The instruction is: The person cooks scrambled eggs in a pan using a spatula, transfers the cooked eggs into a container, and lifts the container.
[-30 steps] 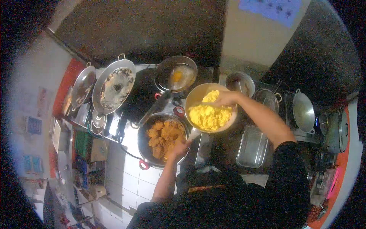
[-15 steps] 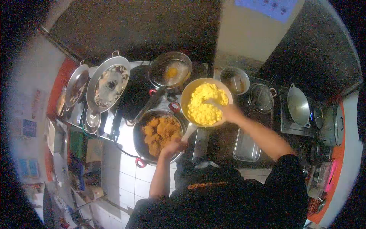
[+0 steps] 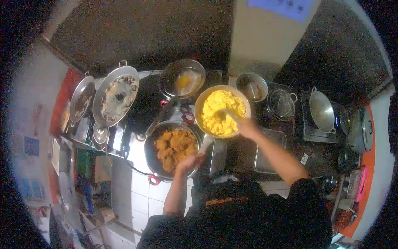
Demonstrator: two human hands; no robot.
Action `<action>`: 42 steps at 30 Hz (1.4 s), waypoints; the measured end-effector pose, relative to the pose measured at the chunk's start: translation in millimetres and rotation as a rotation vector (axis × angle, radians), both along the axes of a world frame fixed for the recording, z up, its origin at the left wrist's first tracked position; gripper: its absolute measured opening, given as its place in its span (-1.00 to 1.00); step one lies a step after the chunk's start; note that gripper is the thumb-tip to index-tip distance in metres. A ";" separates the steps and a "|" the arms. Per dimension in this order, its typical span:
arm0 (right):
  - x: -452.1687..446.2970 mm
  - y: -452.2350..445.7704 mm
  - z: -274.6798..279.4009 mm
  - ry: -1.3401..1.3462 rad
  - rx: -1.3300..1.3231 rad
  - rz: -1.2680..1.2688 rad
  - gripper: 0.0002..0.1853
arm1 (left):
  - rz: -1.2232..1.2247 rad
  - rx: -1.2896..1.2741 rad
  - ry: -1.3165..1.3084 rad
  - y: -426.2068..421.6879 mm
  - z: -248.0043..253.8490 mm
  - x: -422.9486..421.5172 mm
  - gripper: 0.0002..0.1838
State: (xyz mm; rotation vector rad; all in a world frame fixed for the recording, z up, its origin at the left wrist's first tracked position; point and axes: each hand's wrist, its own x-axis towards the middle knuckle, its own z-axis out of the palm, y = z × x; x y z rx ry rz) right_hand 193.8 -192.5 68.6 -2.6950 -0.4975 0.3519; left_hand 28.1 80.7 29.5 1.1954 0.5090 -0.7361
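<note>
My left hand is closed round the pale handle of a light-coloured frying pan. Yellow scrambled egg fills most of that pan. In my right hand is a spatula, its blade dipping into the egg; the exact blade shape is partly hidden. Below and left of the frying pan sits a dark pot with red handles, holding brown fried pieces. My left hand hangs over its right rim.
Behind stands a pan of oil with something yellow in it. Large woks are at the left, a pot and strainer at the right. A clear tray lies beside my right forearm; another wok is farther right.
The spatula has shifted slightly through the egg, with my right hand a little lower, and the egg is moved about. My left hand stays on the handle. The view has shifted slightly.
</note>
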 end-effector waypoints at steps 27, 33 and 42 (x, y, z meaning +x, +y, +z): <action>58.1 -8.7 -8.2 0.417 0.190 -0.540 -0.82 | 0.023 0.076 -0.103 -42.8 -15.5 -11.3 -0.77; 48.1 3.0 14.8 0.445 0.132 -0.103 -0.66 | 0.021 -0.113 -0.064 -52.5 1.9 -11.3 -0.79; -46.3 25.6 66.3 0.203 -0.081 -0.015 -0.30 | 0.157 -0.378 0.050 -57.6 12.2 -14.4 -0.78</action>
